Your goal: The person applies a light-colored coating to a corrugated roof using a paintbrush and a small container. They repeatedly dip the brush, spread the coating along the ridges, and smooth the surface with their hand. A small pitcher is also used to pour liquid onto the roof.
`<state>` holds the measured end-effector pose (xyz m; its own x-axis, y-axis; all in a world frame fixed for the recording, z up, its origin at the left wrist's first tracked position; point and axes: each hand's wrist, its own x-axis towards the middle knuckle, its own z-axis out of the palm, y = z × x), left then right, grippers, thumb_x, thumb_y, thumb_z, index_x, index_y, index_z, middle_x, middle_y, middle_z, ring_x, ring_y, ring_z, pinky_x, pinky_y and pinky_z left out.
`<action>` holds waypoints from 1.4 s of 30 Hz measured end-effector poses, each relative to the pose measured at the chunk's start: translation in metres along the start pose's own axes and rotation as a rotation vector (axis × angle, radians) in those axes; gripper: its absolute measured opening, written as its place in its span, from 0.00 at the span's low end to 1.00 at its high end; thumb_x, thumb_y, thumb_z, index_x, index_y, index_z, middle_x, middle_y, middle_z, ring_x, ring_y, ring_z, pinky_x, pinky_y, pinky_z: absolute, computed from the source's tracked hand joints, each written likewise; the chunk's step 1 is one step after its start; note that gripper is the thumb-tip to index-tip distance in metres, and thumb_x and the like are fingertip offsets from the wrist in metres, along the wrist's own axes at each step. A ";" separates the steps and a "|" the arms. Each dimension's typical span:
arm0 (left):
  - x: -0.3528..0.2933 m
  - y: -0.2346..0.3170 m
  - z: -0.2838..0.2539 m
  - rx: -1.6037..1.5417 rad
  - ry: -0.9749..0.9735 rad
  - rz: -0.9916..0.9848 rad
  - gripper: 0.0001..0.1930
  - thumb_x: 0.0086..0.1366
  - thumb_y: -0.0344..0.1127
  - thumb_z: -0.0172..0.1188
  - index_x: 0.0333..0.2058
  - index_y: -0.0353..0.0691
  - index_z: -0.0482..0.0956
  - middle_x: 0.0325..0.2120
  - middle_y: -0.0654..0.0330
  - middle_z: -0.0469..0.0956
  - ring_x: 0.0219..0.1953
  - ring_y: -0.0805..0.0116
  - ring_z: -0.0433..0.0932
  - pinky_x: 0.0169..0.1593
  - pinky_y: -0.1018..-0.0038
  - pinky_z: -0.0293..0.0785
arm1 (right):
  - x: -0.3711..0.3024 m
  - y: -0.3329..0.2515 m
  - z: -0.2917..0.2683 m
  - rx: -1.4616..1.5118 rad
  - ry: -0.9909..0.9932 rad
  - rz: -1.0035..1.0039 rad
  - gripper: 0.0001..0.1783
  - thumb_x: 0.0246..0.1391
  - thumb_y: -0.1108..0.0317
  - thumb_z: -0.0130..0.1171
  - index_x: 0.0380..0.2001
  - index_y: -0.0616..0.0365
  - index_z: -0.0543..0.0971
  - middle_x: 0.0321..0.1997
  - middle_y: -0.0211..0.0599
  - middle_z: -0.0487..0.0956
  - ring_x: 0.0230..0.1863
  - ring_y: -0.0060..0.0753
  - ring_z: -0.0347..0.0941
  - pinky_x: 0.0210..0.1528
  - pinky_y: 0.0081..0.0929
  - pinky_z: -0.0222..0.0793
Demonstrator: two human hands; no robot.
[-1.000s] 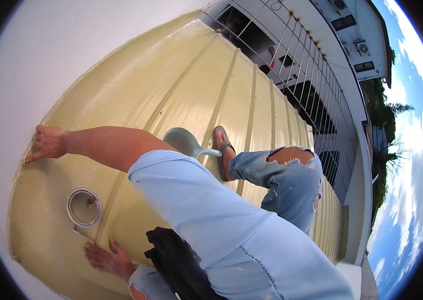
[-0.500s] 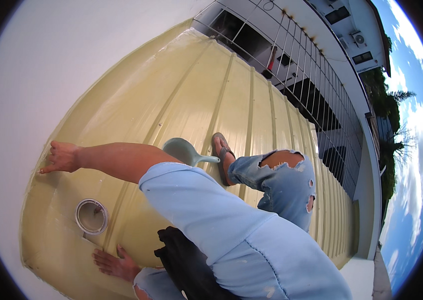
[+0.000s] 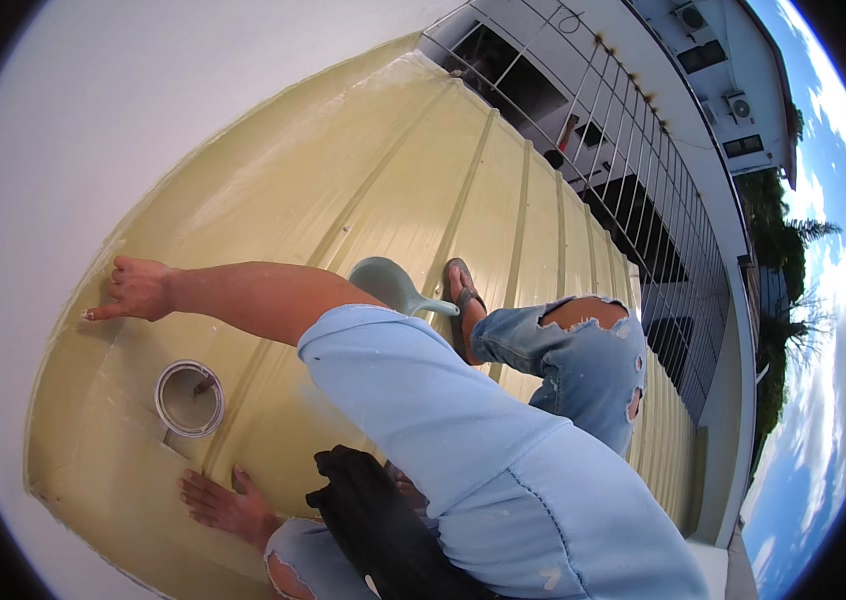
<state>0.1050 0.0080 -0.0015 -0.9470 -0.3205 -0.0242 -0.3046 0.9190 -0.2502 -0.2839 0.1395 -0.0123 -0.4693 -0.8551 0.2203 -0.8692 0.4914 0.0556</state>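
Observation:
My right hand (image 3: pixel 133 290) is at the end of the blue-sleeved arm that crosses the view. It touches the yellow sheet surface (image 3: pixel 273 220) beside the white wall, one digit stretched out with a pale smear at its tip. The other fingers are partly bent, and nothing shows in them. My left hand (image 3: pixel 228 505) lies flat on the same surface, fingers spread, in the lower left. Between the hands stands a round can (image 3: pixel 161 405) with pale stuff inside and a brown stick-like piece in it. Beyond my right forearm lies a grey-green dipper (image 3: pixel 383 280).
The white wall (image 3: pixel 73 150) runs along the left. Raised ribs cross the yellow sheet. My sandaled foot (image 3: pixel 463 300) rests by the dipper's handle. A metal grille (image 3: pixel 633 150) borders the far right side. Something black (image 3: pixel 373 520) hangs beside my sleeve.
The whole view has shifted a little. My right hand's fingers are more bent, with one digit still reaching out toward the wall. My left hand still lies flat.

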 end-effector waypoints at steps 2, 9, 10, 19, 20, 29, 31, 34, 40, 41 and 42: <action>-0.004 -0.002 -0.004 -0.060 -0.093 -0.038 0.49 0.72 0.65 0.53 0.80 0.45 0.44 0.80 0.49 0.44 0.80 0.43 0.45 0.79 0.42 0.42 | -0.007 0.002 -0.001 0.015 0.052 0.017 0.40 0.69 0.63 0.52 0.79 0.24 0.53 0.36 0.26 0.79 0.39 0.31 0.76 0.49 0.34 0.63; -0.004 -0.010 -0.001 -0.190 -0.115 -0.067 0.50 0.68 0.63 0.59 0.78 0.40 0.50 0.80 0.47 0.46 0.80 0.40 0.44 0.78 0.38 0.39 | 0.001 -0.005 -0.005 0.003 -0.075 0.080 0.46 0.66 0.71 0.52 0.81 0.26 0.49 0.35 0.30 0.79 0.34 0.33 0.73 0.47 0.35 0.62; -0.003 -0.010 -0.001 -0.203 -0.123 -0.062 0.50 0.68 0.63 0.60 0.78 0.40 0.50 0.80 0.47 0.46 0.80 0.39 0.44 0.78 0.37 0.39 | 0.006 -0.007 -0.006 -0.002 -0.080 0.080 0.47 0.67 0.71 0.52 0.82 0.26 0.47 0.36 0.31 0.79 0.35 0.33 0.73 0.48 0.36 0.62; -0.004 -0.013 0.005 -0.220 -0.105 -0.050 0.52 0.67 0.64 0.60 0.78 0.40 0.50 0.80 0.46 0.45 0.80 0.39 0.42 0.78 0.36 0.37 | 0.041 -0.018 0.002 -0.012 0.118 0.132 0.51 0.60 0.73 0.56 0.82 0.29 0.50 0.35 0.30 0.77 0.36 0.35 0.73 0.47 0.38 0.62; -0.004 -0.014 0.005 -0.221 -0.100 -0.048 0.52 0.67 0.64 0.60 0.78 0.40 0.50 0.80 0.46 0.45 0.80 0.39 0.42 0.78 0.36 0.37 | 0.041 -0.017 0.003 -0.013 0.122 0.146 0.51 0.59 0.73 0.56 0.82 0.29 0.50 0.35 0.29 0.77 0.37 0.35 0.73 0.46 0.38 0.62; -0.003 -0.013 0.003 -0.204 -0.134 -0.045 0.52 0.68 0.65 0.58 0.78 0.38 0.48 0.80 0.44 0.43 0.81 0.40 0.39 0.78 0.38 0.33 | 0.027 -0.002 0.007 -0.087 0.028 0.179 0.54 0.58 0.76 0.56 0.82 0.26 0.48 0.38 0.29 0.79 0.41 0.37 0.76 0.49 0.38 0.63; -0.003 -0.013 0.002 -0.203 -0.113 -0.036 0.52 0.68 0.65 0.58 0.78 0.38 0.48 0.80 0.44 0.43 0.81 0.40 0.38 0.78 0.38 0.33 | 0.024 -0.001 0.009 -0.069 0.059 0.178 0.54 0.58 0.76 0.56 0.82 0.26 0.48 0.38 0.30 0.80 0.42 0.38 0.76 0.49 0.38 0.63; -0.002 -0.012 0.000 -0.205 -0.095 -0.040 0.51 0.68 0.64 0.60 0.78 0.38 0.51 0.79 0.45 0.45 0.80 0.38 0.43 0.78 0.37 0.37 | 0.017 0.007 0.013 -0.057 0.049 0.187 0.54 0.57 0.77 0.56 0.82 0.25 0.48 0.39 0.32 0.80 0.41 0.39 0.77 0.49 0.39 0.63; -0.002 -0.011 -0.002 -0.204 -0.102 -0.041 0.51 0.68 0.64 0.60 0.77 0.37 0.51 0.79 0.44 0.46 0.80 0.38 0.44 0.78 0.36 0.38 | -0.011 0.031 0.016 -0.085 0.013 0.251 0.53 0.56 0.78 0.57 0.81 0.27 0.52 0.34 0.31 0.80 0.34 0.37 0.75 0.45 0.38 0.63; -0.002 -0.011 -0.002 -0.205 -0.099 -0.040 0.51 0.68 0.64 0.60 0.77 0.38 0.51 0.79 0.44 0.46 0.80 0.38 0.44 0.78 0.36 0.37 | -0.014 0.033 0.016 -0.093 -0.029 0.286 0.53 0.56 0.78 0.57 0.81 0.27 0.53 0.33 0.30 0.80 0.33 0.37 0.75 0.45 0.38 0.63; -0.002 -0.012 -0.002 -0.207 -0.097 -0.040 0.51 0.68 0.64 0.60 0.78 0.38 0.51 0.79 0.44 0.46 0.80 0.38 0.44 0.78 0.36 0.37 | -0.016 0.031 0.017 -0.065 -0.014 0.306 0.52 0.55 0.77 0.57 0.80 0.28 0.54 0.32 0.30 0.79 0.33 0.36 0.75 0.44 0.38 0.63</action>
<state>0.1100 -0.0017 0.0030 -0.9224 -0.3691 -0.1135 -0.3658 0.9294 -0.0491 -0.3059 0.1656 -0.0305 -0.7103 -0.6678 0.2227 -0.6755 0.7356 0.0511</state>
